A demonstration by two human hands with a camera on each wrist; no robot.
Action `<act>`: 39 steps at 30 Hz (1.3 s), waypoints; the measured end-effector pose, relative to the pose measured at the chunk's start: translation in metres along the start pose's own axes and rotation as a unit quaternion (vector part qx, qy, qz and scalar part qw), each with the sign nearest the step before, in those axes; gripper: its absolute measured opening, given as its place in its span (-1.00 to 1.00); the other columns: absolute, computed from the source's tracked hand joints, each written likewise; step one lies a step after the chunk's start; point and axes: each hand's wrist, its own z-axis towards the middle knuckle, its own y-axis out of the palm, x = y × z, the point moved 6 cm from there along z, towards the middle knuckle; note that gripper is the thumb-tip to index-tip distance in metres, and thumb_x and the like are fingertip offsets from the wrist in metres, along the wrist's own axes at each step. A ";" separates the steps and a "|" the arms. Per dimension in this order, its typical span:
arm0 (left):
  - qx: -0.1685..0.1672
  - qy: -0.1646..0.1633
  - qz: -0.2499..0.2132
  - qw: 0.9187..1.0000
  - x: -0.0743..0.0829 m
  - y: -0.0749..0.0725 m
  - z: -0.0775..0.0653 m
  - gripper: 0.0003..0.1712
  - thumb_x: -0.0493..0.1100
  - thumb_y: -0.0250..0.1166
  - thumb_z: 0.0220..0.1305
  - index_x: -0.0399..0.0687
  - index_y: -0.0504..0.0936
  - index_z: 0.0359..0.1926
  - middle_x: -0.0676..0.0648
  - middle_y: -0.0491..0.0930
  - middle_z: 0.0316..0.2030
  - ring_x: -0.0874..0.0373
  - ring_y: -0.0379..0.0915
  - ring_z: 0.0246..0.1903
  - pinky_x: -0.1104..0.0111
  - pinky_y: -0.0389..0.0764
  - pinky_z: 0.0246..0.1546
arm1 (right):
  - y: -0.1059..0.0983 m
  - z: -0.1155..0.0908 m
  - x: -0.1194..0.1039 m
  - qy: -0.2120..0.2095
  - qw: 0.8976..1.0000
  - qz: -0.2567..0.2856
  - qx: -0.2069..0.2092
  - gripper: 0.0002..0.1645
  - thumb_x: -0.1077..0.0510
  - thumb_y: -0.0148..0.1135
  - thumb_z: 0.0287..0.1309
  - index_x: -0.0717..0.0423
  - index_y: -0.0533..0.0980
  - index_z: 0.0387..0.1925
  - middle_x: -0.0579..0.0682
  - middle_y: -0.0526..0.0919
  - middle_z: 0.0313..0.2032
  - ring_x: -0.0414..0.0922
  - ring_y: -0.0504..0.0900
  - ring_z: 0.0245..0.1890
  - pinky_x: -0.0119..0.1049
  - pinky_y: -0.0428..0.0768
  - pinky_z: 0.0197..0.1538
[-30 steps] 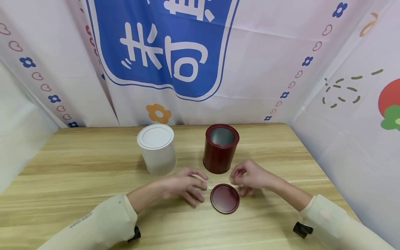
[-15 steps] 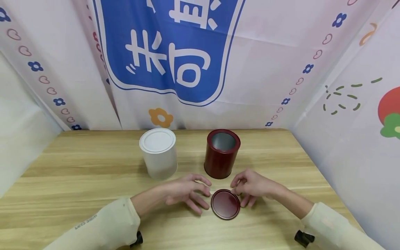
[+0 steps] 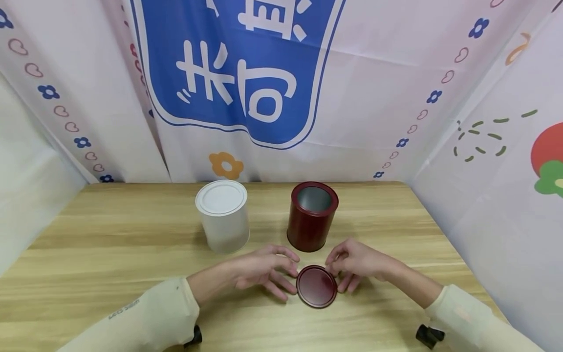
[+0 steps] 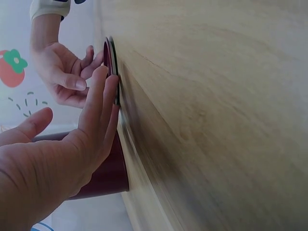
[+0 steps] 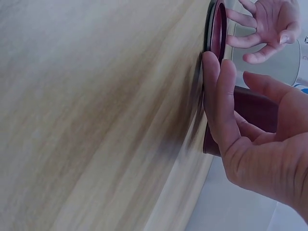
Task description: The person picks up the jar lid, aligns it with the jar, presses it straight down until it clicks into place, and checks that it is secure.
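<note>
A dark red round lid (image 3: 316, 287) lies flat at the front middle of the table, its shiny face up. On its left side my left hand (image 3: 269, 270) has fairly straight, spread fingers whose tips touch the rim. My right hand (image 3: 357, 262) is at the opposite side, fingertips against the rim and some fingers bent. The left wrist view shows the same lid (image 4: 110, 55) edge-on between both hands. Just behind stands a dark red can (image 3: 309, 230), upright and uncovered, with a grey metal inside.
A white can (image 3: 225, 227) with its lid on stands left of the red can. Behind the wooden table (image 3: 132, 220) hangs a printed cloth (image 3: 374, 73). Another printed cloth wall (image 3: 492, 205) runs along the right edge.
The left hand has moved a little right, its fingertips closing the gap to the lid's rim. The right hand has come to the rim too. The head view has tilted slightly.
</note>
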 end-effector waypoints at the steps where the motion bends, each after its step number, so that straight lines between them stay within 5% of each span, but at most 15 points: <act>1: 0.001 0.000 0.001 1.000 0.000 0.000 0.000 -0.39 -0.23 0.19 0.34 -0.43 0.30 0.33 -0.33 0.51 0.04 -0.35 0.69 -0.05 -0.07 0.76 -0.13 | 0.000 0.000 0.000 0.000 1.000 0.001 -0.001 -0.73 0.26 0.22 0.27 0.36 0.58 -0.05 0.15 0.70 -0.33 -0.01 0.77 -0.52 -0.23 0.74 -0.50; 15: 0.027 0.014 -0.004 1.000 -0.003 -0.002 0.003 -0.48 -0.26 0.13 0.39 -0.48 0.34 0.28 -0.37 0.55 0.02 -0.28 0.74 -0.16 -0.05 0.77 -0.16 | 0.000 -0.001 0.000 0.003 1.000 0.021 0.001 -0.74 0.28 0.19 0.33 0.40 0.57 -0.04 0.15 0.67 -0.34 -0.01 0.78 -0.49 -0.22 0.76 -0.45; 33: 0.087 0.097 -0.001 0.992 0.014 -0.008 -0.003 -0.50 -0.55 0.14 0.22 -0.56 0.37 0.21 -0.24 0.60 -0.17 0.07 0.66 -0.40 0.34 0.75 -0.42 | -0.008 -0.007 -0.020 -0.044 0.998 0.036 0.040 -0.67 0.35 0.24 0.21 0.41 0.57 0.01 0.15 0.73 -0.29 -0.09 0.74 -0.50 -0.33 0.70 -0.53; 39: 0.111 0.101 0.006 0.989 0.018 -0.008 -0.003 -0.52 -0.58 0.23 0.16 -0.55 0.45 0.14 -0.20 0.57 -0.26 0.13 0.61 -0.49 0.44 0.68 -0.52 | -0.006 -0.004 -0.026 -0.054 0.996 0.039 0.052 -0.66 0.36 0.32 0.18 0.40 0.59 0.00 0.12 0.69 -0.33 -0.13 0.70 -0.53 -0.36 0.67 -0.56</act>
